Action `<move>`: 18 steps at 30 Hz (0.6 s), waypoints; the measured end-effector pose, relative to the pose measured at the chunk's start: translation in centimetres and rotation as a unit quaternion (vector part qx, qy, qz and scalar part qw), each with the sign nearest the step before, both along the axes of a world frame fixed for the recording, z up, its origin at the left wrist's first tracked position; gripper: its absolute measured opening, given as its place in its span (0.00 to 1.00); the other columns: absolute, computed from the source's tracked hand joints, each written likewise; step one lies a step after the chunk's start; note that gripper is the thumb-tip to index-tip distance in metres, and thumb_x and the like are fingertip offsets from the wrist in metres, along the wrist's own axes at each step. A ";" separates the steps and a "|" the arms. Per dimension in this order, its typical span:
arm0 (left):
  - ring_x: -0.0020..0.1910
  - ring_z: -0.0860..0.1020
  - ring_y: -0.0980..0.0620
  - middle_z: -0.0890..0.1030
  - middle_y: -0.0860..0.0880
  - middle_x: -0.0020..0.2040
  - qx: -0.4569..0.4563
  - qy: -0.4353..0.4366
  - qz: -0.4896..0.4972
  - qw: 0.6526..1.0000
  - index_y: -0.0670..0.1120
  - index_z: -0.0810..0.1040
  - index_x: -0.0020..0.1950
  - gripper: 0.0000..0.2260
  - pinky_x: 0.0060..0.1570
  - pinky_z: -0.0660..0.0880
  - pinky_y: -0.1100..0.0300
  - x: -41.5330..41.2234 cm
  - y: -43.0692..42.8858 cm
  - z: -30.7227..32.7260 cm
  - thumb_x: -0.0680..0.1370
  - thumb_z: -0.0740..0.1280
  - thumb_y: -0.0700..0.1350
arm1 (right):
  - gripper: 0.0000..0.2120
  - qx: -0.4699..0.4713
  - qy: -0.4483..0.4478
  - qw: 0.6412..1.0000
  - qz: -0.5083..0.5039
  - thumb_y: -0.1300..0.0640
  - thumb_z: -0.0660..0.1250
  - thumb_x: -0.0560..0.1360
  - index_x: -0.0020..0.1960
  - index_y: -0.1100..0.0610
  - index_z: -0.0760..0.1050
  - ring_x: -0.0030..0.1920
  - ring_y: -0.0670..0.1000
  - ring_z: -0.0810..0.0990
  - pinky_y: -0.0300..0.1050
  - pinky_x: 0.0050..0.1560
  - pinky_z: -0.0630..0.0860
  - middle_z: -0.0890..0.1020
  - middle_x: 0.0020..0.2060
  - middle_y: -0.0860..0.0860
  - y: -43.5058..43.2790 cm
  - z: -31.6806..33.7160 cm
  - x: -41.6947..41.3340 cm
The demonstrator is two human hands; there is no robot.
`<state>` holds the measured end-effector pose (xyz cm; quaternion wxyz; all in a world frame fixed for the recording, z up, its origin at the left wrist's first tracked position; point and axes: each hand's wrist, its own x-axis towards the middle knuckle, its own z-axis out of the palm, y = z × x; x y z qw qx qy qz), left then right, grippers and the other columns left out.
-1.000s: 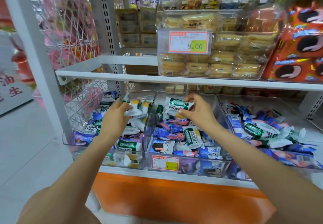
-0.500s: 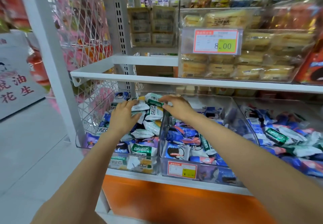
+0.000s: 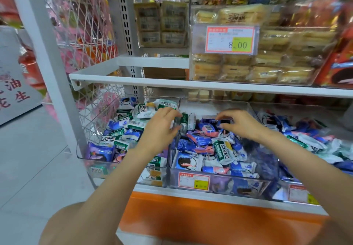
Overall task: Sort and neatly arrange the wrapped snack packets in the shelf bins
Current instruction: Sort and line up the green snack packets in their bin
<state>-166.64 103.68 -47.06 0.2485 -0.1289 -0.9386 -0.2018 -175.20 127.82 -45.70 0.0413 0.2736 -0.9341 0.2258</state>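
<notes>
Two bare forearms are reaching up from the bottom of the frame, over an orange panel under the lower shelf. On that shelf three clear bins are sitting side by side: the left bin, the middle bin with a red-and-yellow price label on its front, and the right bin at the right edge. Wrapped snack packets in blue, white and green are lying jumbled in all three.

At centre frame the left hand is stretching across the wall between the left and middle bins, towards a green-and-white packet standing there. Blur is hiding whether its fingers are grasping it. Just right of it, the right hand is arching over the back of the middle bin, fingers pinching a dark packet.

Behind, the upper shelf is carrying cake packs behind a price tag reading 8.00.
</notes>
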 end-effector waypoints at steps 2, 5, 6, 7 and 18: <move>0.61 0.70 0.47 0.75 0.46 0.59 -0.010 -0.013 -0.026 1.000 0.42 0.75 0.61 0.13 0.58 0.68 0.55 -0.3 1.2 -0.3 0.77 0.66 0.40 | 0.15 0.033 0.010 0.999 -0.003 0.58 0.69 0.75 0.61 0.54 0.77 0.61 0.47 0.75 0.36 0.57 0.67 0.78 0.61 0.50 0.8 -0.2 0.2; 0.60 0.72 0.47 0.74 0.46 0.59 -0.027 -0.029 -0.051 0.998 0.42 0.75 0.60 0.13 0.58 0.70 0.52 -0.7 2.3 -0.8 0.76 0.67 0.39 | 0.21 0.144 -0.024 0.989 0.026 0.55 0.70 0.74 0.66 0.50 0.72 0.65 0.49 0.71 0.45 0.64 0.68 0.74 0.66 0.48 1.1 -1.0 0.3; 0.59 0.72 0.47 0.74 0.46 0.58 -0.030 -0.035 -0.053 0.998 0.42 0.75 0.60 0.12 0.57 0.71 0.51 -0.7 2.6 -0.9 0.76 0.67 0.39 | 0.25 0.186 -0.037 0.981 0.037 0.54 0.70 0.73 0.69 0.48 0.69 0.66 0.50 0.69 0.46 0.64 0.67 0.72 0.67 0.48 1.0 -1.5 0.4; 0.57 0.74 0.48 0.75 0.46 0.57 -0.031 -0.045 -0.052 0.997 0.43 0.75 0.58 0.11 0.55 0.72 0.51 -0.8 2.9 -0.8 0.76 0.67 0.39 | 0.30 0.221 -0.046 0.973 0.045 0.54 0.71 0.73 0.72 0.46 0.65 0.67 0.51 0.68 0.47 0.64 0.67 0.70 0.69 0.48 0.9 -2.1 0.5; 0.60 0.72 0.47 0.78 0.48 0.59 -0.404 -0.259 -0.045 0.876 0.51 0.67 0.69 0.22 0.63 0.58 0.57 -0.4 4.1 -1.5 0.77 0.64 0.55 | 0.24 0.207 -0.037 0.978 0.006 0.49 0.73 0.70 0.62 0.54 0.72 0.59 0.52 0.72 0.44 0.49 0.67 0.75 0.56 0.47 1.8 -1.1 1.4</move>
